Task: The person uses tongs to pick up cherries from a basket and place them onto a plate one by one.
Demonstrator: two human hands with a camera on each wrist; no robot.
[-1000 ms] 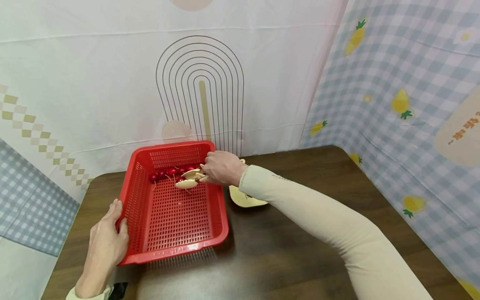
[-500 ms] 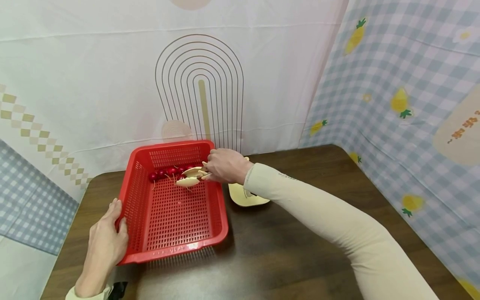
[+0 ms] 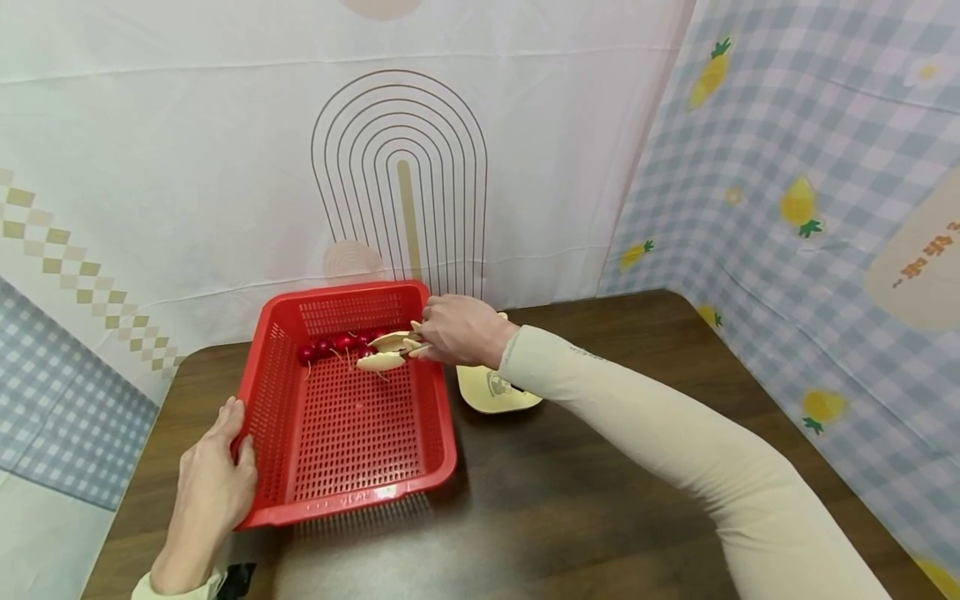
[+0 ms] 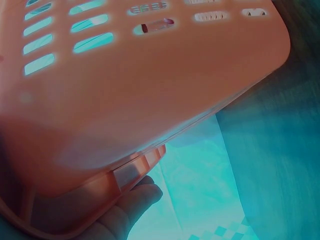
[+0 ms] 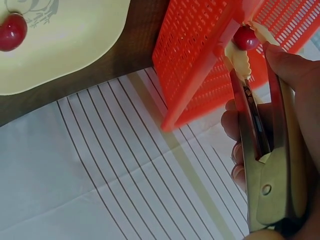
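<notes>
My left hand [image 3: 213, 479] grips the left rim of a red plastic basket [image 3: 360, 498]; in the left wrist view its fingers [image 4: 137, 202] lie along the rim. Several red cherries [image 3: 306, 354] with stems lie along the basket's far side. My right hand [image 3: 465, 329] reaches over the right rim, holding a pair of tongs [image 3: 381, 361] with cream scalloped tips. Between those tips, the right wrist view has a cherry [image 5: 246, 38]. A pale yellow plate [image 3: 491, 404] stands right of the basket, partly hidden by the right arm, with a cherry [image 5: 12, 32] on it.
The basket and plate are on a dark wooden table [image 3: 570, 508]. A white patterned cloth [image 3: 540, 167] hangs right behind the table, and a blue checked cloth [image 3: 757, 158] with pineapples borders the right side.
My right hand has drawn back slightly to the right with the tongs, and the tips have shifted the same way. More of the plate shows. My left hand and the basket stay put.
</notes>
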